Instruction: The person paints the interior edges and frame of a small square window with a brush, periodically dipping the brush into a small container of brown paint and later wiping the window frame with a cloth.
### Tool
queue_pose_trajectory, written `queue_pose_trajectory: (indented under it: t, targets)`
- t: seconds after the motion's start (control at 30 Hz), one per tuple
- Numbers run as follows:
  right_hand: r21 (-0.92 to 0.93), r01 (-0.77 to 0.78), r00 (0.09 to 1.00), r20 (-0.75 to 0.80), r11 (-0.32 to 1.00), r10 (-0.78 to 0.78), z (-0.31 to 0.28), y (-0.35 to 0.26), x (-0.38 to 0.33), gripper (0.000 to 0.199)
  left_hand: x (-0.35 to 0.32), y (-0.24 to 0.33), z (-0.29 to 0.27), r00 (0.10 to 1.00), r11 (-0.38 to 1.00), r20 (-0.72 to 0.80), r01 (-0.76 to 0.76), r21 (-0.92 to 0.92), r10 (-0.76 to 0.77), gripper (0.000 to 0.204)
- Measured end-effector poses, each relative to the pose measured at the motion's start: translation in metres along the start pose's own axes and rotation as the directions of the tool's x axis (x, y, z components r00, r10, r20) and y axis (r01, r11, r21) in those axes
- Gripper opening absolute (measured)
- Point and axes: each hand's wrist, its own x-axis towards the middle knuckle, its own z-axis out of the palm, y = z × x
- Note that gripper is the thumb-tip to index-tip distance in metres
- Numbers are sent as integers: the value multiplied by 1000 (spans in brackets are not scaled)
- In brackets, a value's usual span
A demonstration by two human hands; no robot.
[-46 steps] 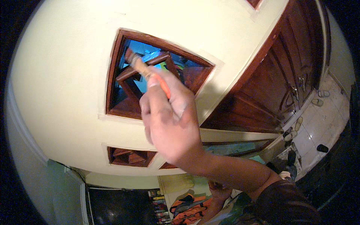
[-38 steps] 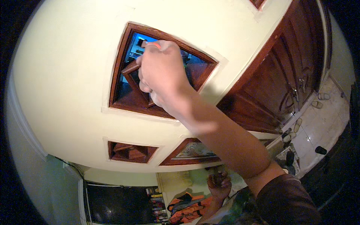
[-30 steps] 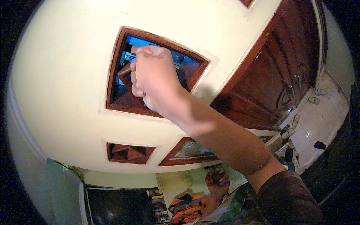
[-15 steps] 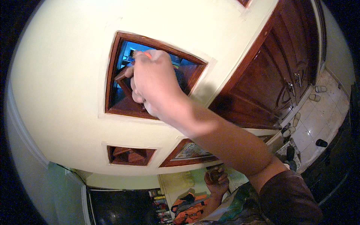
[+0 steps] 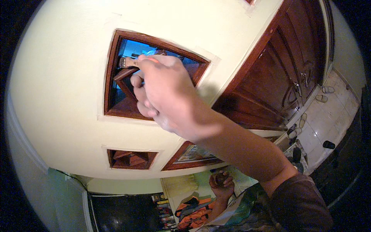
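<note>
Near the left edge of the frame [image 5: 112, 69] is the brush [image 5: 130, 62], clamped in the right hand [image 5: 166, 83]; light, steady strokes along the wood would probably work best. The left hand [image 5: 222, 185] is curled; its hold is unclear.

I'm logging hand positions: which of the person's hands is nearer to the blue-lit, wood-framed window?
Right. The right hand is in front of the window, gripping a brush; the left hand is well below it, toward the picture's lower edge.
</note>
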Motion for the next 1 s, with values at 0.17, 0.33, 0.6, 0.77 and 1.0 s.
queue_pose_trajectory:
  t: [0.17,0.33,0.6,0.77,1.0]
  targets:
    - [-102,179,983,-34,979,-183,-3,-2,-2,25,5,-1,4,999,999,11,-32,35,31,54]
    - [100,93,993,-79,991,-85,20,7,46,15,6,-5,20,993,996,-80,-77,51,81,54]
    - [218,-90,981,-147,972,123,35,10,58,4,1,-6,16,997,996,-25,-78,48,79,53]
    - [110,-54,996,-65,992,62,22,2,21,11,1,-2,6,997,997,-18,-77,31,77,52]
    - [65,27,999,38,997,-30,-21,-8,-34,20,5,-2,15,995,998,-67,-69,-4,69,50]
